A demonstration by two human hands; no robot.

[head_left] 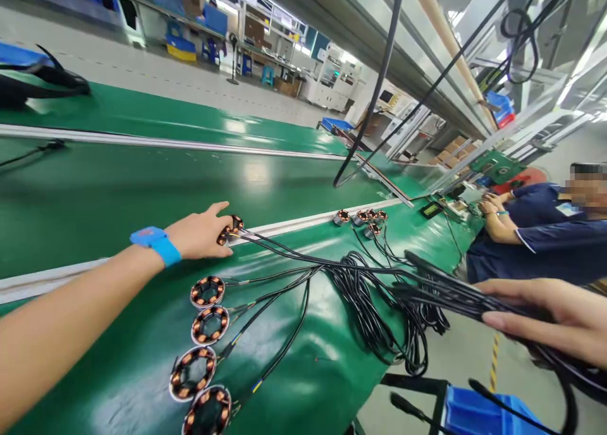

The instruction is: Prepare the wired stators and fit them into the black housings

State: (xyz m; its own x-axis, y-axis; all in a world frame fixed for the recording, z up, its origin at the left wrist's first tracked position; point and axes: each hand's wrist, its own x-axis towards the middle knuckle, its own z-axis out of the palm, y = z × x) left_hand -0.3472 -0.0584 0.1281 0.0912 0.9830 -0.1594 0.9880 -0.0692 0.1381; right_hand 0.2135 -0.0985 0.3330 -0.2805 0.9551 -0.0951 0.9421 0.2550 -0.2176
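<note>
My left hand, with a blue band on its wrist, is closed on copper-wound motor stators just over the white rail. The fingers partly hide them. Black cables run from these stators to the right. On the right, my right hand is wrapped round a bundle of black cables, held above the bench edge with loose ends hanging down. Between my hands, coiled black cables lie on the green bench. Several wired stators lie in a column below my left hand.
More stators lie beside the white rail. A blue bin stands below the bench edge. A black cable loop hangs from above. A co-worker in a dark shirt sits at the right.
</note>
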